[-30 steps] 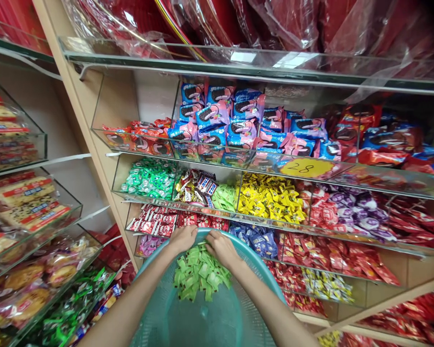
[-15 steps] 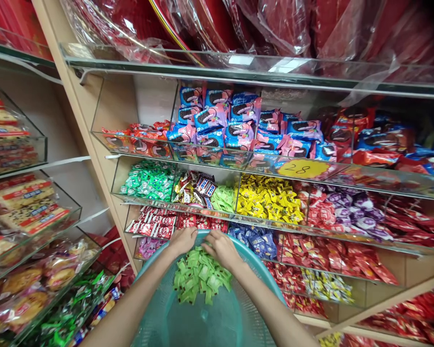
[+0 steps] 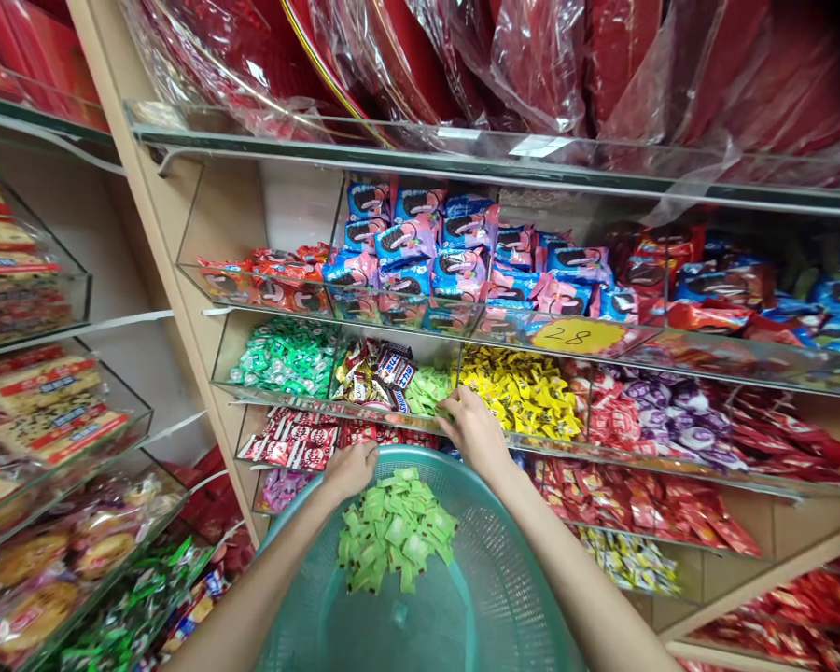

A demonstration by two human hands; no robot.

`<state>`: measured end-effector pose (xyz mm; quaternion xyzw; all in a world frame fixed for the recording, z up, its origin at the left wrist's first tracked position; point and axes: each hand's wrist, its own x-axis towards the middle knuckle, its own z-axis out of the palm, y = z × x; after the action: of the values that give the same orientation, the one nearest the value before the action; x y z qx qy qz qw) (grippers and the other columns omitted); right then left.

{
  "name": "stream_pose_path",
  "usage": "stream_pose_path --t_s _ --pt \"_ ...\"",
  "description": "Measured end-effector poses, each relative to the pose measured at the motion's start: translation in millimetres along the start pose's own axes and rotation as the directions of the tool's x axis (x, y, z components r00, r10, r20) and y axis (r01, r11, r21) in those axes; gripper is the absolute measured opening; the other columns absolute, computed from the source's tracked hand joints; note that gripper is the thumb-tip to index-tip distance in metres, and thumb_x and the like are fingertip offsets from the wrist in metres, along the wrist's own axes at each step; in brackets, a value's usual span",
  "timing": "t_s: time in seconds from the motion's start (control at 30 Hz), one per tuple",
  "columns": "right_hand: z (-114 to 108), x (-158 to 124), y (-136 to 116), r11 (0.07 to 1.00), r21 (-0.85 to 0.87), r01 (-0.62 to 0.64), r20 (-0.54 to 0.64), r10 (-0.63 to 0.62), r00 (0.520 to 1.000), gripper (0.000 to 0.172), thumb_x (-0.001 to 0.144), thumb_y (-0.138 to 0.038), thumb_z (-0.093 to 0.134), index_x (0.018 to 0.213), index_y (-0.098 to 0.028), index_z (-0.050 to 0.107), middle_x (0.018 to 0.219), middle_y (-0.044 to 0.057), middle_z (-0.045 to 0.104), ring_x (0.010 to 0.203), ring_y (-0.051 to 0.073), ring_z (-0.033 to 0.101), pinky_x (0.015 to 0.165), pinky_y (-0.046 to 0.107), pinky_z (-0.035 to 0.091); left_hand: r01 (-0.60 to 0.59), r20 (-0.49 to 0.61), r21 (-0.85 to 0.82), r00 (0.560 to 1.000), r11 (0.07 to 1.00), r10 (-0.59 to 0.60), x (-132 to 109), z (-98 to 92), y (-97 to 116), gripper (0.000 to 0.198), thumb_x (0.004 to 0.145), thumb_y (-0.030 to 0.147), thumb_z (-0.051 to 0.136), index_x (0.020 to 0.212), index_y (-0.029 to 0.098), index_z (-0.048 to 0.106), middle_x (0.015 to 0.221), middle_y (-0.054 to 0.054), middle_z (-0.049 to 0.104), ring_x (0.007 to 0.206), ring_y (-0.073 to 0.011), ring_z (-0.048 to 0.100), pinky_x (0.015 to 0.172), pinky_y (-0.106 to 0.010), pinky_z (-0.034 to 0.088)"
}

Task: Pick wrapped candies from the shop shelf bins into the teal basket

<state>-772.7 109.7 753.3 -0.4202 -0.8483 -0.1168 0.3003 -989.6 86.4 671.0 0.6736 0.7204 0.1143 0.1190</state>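
Observation:
A teal plastic basket [image 3: 504,597] is held in front of me with a heap of light green wrapped candies [image 3: 394,529] in it. My left hand [image 3: 350,467] grips the basket's far rim, fingers curled over it. My right hand [image 3: 472,429] is raised to the glass edge of a shelf bin, fingers closed at the pile of light green candies [image 3: 426,387] in that bin. Whether it holds any of them is hidden.
Glass-fronted shelves [image 3: 392,418] hold bins of green [image 3: 287,359], yellow [image 3: 522,392], red and purple sweets, with cookie packs [image 3: 420,247] above and a yellow "28" price tag [image 3: 575,334]. More snack bins [image 3: 42,411] stand at the left.
My right hand has left the candy heap in the basket and risen to the shelf bin of light green candies. My left hand stays on the basket's rim.

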Motion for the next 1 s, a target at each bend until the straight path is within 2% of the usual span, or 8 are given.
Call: stream_pose_path --t_s 0.23,0.4,0.6,0.77,0.87,1.0 --pt "1.5 1.6 -0.3 0.999 -0.046 0.006 0.024 -0.005 1.0 0.015 0.087 -0.025 0.044 0.081 -0.02 0.057 0.086 0.004 0.049 0.082 0.016 0.047 0.067 0.025 0.037 -0.005 -0.01 -0.014 1.0 1.0 0.004 -1.5 -1.4 -0.2 0.04 0.086 0.039 0.029 0.114 0.027 0.054 0.111 -0.006 0.063 0.101 -0.0237 0.057 0.083 -0.034 0.041" --pt "1.5 5.2 -0.8 0.993 -0.117 0.019 0.011 -0.017 1.0 0.023 0.089 -0.025 0.039 0.075 -0.019 0.056 0.08 0.004 0.049 0.077 0.016 0.046 0.065 0.025 0.035 0.004 -0.008 -0.009 1.0 1.0 -0.004 -3.8 -2.4 -2.0 0.04 0.085 0.039 0.029 0.114 0.027 0.053 0.11 -0.006 0.063 0.1 -0.0235 0.058 0.083 -0.034 0.042" --pt "-1.0 8.1 -2.5 0.997 -0.069 0.031 -0.115 -0.039 0.993 0.025 0.091 -0.027 0.034 0.081 -0.018 0.055 0.084 0.005 0.05 0.079 0.016 0.047 0.068 0.025 0.036 0.019 0.001 -0.009 1.0 1.0 -0.019 -6.9 -3.9 -3.5 0.039 0.085 0.041 0.028 0.112 0.029 0.054 0.107 -0.004 0.065 0.097 -0.0229 0.059 0.081 -0.033 0.042" --pt "-10.1 1.7 -18.5 0.993 0.092 0.073 -0.235 -0.05 0.971 0.024 0.091 -0.028 0.035 0.09 -0.018 0.056 0.089 0.006 0.051 0.08 0.015 0.048 0.069 0.026 0.039 0.022 0.007 0.011 1.0 1.0 -0.023 -6.8 -2.5 -4.5 0.04 0.085 0.042 0.027 0.113 0.03 0.054 0.104 -0.004 0.066 0.094 -0.0239 0.06 0.077 -0.034 0.043" --pt "-4.3 -6.7 -30.4 0.959 0.236 0.16 -0.177 -0.12 0.977 0.022 0.091 -0.027 0.035 0.093 -0.019 0.056 0.09 0.006 0.051 0.081 0.014 0.05 0.071 0.025 0.04 0.028 0.007 0.013 1.0 1.0 -0.028 -6.7 -1.4 -4.8 0.04 0.085 0.042 0.028 0.113 0.029 0.053 0.105 -0.005 0.066 0.094 -0.0235 0.06 0.077 -0.033 0.043" --pt "22.8 -20.2 -35.3 0.928 0.303 0.216 0.01 -0.23 0.973 0.023 0.091 -0.028 0.034 0.088 -0.02 0.055 0.088 0.005 0.05 0.08 0.013 0.051 0.069 0.023 0.041 0.024 0.004 0.009 1.0 1.0 -0.024 -6.3 1.4 -6.7 0.04 0.085 0.042 0.029 0.115 0.03 0.052 0.106 -0.005 0.065 0.096 -0.0218 0.059 0.079 -0.031 0.042"
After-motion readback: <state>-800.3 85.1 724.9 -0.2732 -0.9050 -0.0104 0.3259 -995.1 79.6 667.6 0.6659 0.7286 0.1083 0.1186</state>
